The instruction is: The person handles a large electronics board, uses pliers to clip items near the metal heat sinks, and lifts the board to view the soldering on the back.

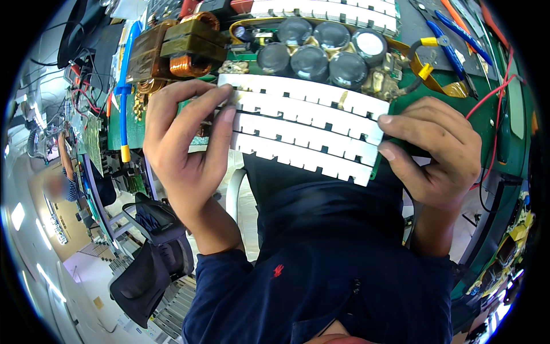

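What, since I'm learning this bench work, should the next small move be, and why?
Probably a slight tilt of the white slotted panel to look at the brownish mark on its strip farthest from the body: the left hand and right hand hold opposite ends, so a small tilt seems controllable, and the mark stands out against the white.

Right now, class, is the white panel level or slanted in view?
Slanted: the white panel, between left hand and right hand, shows lower at its right end.
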A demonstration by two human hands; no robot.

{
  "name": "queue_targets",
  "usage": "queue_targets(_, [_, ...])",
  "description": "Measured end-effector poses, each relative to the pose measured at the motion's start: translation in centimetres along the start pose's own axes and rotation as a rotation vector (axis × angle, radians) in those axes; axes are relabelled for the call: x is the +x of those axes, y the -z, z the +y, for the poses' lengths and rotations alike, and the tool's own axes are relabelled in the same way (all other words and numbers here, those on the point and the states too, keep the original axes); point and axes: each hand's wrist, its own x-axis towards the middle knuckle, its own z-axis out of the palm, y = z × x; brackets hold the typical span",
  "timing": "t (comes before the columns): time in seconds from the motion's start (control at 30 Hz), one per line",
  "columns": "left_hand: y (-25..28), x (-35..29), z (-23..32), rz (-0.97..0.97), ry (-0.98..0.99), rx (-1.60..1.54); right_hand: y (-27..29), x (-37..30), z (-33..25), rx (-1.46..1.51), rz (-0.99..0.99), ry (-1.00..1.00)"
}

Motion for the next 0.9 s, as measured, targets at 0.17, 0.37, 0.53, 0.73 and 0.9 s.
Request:
queue_targets(0.17, [0.1, -0.5, -0.1, 0.019, 0.02, -0.026, 0.0, 0.1, 0.1, 0.01, -0.008, 0.019])
queue_targets(0.37, [0.4, -0.5, -1.2, -0.004, 0.047, -0.134, -0.4, 0.4, 0.1, 0.003, 0.033, 0.046])
queue_targets(0.53, [0.7, -0.1, -2.4, -0.045, -0.014, -0.092, -0.2, 0.4, -0.2, -0.037, 0.021, 0.028])
queue_targets(0.73, [1.1, 0.2, -3.2, -0.048, -0.054, -0.152, -0.4, 0.4, -0.5, -0.031, 0.028, 0.016])
queue_targets(0.9, [1.2, 0.4, -3.5, -0.063, -0.041, -0.186, -0.4, 0.4, -0.4, -0.011, 0.019, 0.032])
